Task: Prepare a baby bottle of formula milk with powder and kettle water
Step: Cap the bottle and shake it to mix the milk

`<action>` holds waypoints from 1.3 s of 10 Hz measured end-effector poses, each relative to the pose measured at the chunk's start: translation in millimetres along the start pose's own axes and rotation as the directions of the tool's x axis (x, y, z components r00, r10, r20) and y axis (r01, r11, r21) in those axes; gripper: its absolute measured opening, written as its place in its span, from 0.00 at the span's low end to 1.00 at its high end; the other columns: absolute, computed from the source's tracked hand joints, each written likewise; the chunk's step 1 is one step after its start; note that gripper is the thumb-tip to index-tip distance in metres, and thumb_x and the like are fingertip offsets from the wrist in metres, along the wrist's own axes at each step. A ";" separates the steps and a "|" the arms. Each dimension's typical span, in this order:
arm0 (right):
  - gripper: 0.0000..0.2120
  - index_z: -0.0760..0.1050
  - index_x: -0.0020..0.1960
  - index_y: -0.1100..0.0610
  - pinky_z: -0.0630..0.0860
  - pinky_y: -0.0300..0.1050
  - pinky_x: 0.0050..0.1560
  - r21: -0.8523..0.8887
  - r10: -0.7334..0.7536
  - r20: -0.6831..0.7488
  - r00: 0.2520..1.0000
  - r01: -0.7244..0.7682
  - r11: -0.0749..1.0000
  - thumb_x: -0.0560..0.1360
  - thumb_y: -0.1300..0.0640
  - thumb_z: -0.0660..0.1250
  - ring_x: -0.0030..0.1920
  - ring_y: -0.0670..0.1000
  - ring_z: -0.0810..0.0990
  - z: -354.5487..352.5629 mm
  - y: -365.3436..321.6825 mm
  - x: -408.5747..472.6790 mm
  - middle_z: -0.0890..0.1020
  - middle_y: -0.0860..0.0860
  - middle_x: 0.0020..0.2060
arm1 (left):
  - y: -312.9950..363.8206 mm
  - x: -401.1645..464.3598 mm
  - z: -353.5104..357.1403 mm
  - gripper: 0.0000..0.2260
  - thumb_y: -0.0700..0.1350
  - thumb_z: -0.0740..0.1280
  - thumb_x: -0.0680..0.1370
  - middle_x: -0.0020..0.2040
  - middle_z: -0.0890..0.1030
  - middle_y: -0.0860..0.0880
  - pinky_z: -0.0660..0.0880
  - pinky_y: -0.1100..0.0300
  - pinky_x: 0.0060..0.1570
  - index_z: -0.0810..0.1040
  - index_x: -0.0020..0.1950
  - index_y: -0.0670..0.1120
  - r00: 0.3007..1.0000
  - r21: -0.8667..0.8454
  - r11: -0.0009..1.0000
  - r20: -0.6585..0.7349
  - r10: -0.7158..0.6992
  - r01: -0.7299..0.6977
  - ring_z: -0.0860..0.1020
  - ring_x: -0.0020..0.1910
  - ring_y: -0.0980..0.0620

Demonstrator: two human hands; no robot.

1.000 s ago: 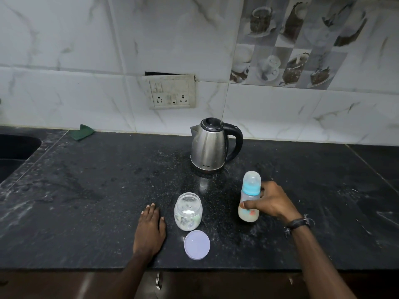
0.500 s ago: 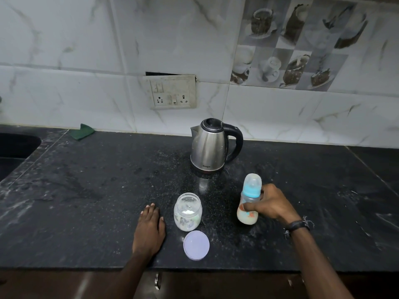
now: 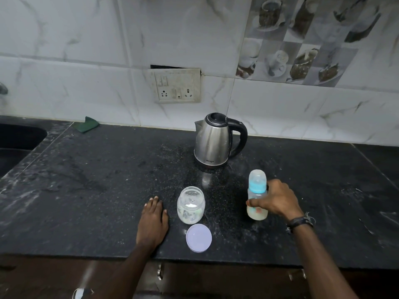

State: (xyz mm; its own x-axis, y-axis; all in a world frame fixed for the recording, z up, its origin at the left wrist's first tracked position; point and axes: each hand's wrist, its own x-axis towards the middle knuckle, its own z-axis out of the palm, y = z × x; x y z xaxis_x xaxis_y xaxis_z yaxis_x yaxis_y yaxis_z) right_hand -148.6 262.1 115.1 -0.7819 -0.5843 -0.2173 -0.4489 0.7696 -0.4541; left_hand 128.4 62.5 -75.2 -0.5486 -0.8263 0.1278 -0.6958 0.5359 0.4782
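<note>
A: Where's the clear plastic baby bottle with the blue collar and domed cap (image 3: pixel 257 195)?

B: Upright on the speckled black stone tabletop (image 3: pixel 86 190), at about five o'clock from the stainless steel electric kettle with the black handle (image 3: pixel 216 143). Pale milky liquid fills its lower part.

A: And the grip?

B: The right hand (image 3: pixel 275 199) is closed around the bottle's middle, thumb across the front. The left hand (image 3: pixel 153 221) lies flat and empty on the tabletop, fingers together.

A: The powder?

B: A small clear glass jar holding white powder (image 3: pixel 190 205) stands open just beside the left hand, at its three o'clock. Its round lilac lid (image 3: pixel 198 237) lies flat at the jar's six o'clock, close to the front edge.
</note>
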 end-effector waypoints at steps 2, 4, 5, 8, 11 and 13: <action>0.30 0.78 0.51 0.54 0.77 0.47 0.43 -0.053 0.007 -0.061 0.998 -0.010 0.999 0.56 0.39 0.81 0.47 0.55 0.83 2.3 -3.3 -0.6 0.84 0.52 0.47 | 0.2 -0.4 -0.3 0.27 0.52 0.51 0.79 0.68 0.76 0.36 0.67 0.44 0.71 0.79 0.63 0.35 1.000 0.002 1.000 -0.001 0.002 -0.002 0.73 0.69 0.37; 0.31 0.78 0.49 0.54 0.79 0.49 0.45 -0.033 0.014 -0.042 0.999 -0.015 0.999 0.53 0.38 0.79 0.47 0.55 0.83 1.9 -3.6 -0.2 0.84 0.52 0.47 | -1.3 0.5 -0.8 0.27 0.52 0.51 0.79 0.68 0.76 0.36 0.67 0.44 0.71 0.79 0.63 0.35 1.000 0.006 1.000 0.003 -0.001 0.001 0.73 0.69 0.37; 0.30 0.79 0.48 0.53 0.80 0.49 0.46 -0.002 0.009 -0.015 1.000 -0.009 1.000 0.52 0.38 0.80 0.45 0.53 0.83 3.0 -3.2 0.4 0.84 0.51 0.46 | -2.0 -0.4 1.2 0.27 0.52 0.51 0.79 0.68 0.76 0.36 0.67 0.44 0.71 0.79 0.63 0.35 1.000 0.005 1.000 -0.005 0.004 -0.004 0.74 0.68 0.37; 0.26 0.80 0.49 0.51 0.80 0.49 0.46 0.063 -0.010 -0.038 0.999 0.012 0.998 0.55 0.41 0.81 0.45 0.51 0.83 4.0 -1.0 3.3 0.84 0.49 0.45 | -2.4 0.9 2.1 0.27 0.52 0.51 0.79 0.68 0.76 0.35 0.68 0.43 0.70 0.79 0.63 0.35 1.000 -0.001 1.000 -0.011 0.011 -0.011 0.74 0.68 0.36; 0.27 0.79 0.52 0.52 0.77 0.46 0.43 0.003 -0.027 -0.077 0.997 0.027 1.000 0.58 0.44 0.81 0.47 0.52 0.82 -0.1 -0.1 2.3 0.83 0.49 0.47 | -3.1 1.1 3.6 0.27 0.52 0.51 0.79 0.68 0.76 0.36 0.68 0.43 0.70 0.79 0.63 0.35 1.000 0.002 1.000 -0.008 0.013 -0.013 0.74 0.68 0.37; 0.32 0.78 0.52 0.53 0.79 0.49 0.46 -0.043 0.009 -0.032 0.999 -0.010 0.999 0.54 0.39 0.80 0.48 0.54 0.83 1.2 -1.5 1.2 0.83 0.51 0.48 | -1.6 0.7 1.5 0.27 0.52 0.51 0.79 0.67 0.76 0.35 0.69 0.43 0.70 0.79 0.63 0.35 1.000 0.006 1.000 -0.014 0.015 -0.015 0.74 0.68 0.36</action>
State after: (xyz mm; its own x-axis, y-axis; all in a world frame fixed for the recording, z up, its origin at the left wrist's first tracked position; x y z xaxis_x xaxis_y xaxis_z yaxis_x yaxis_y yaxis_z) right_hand -148.3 259.9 114.5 -0.7990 -0.5692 -0.1939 -0.4593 0.7858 -0.4143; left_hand 128.4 61.3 -77.3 -0.5523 -0.8206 0.1470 -0.6904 0.5490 0.4711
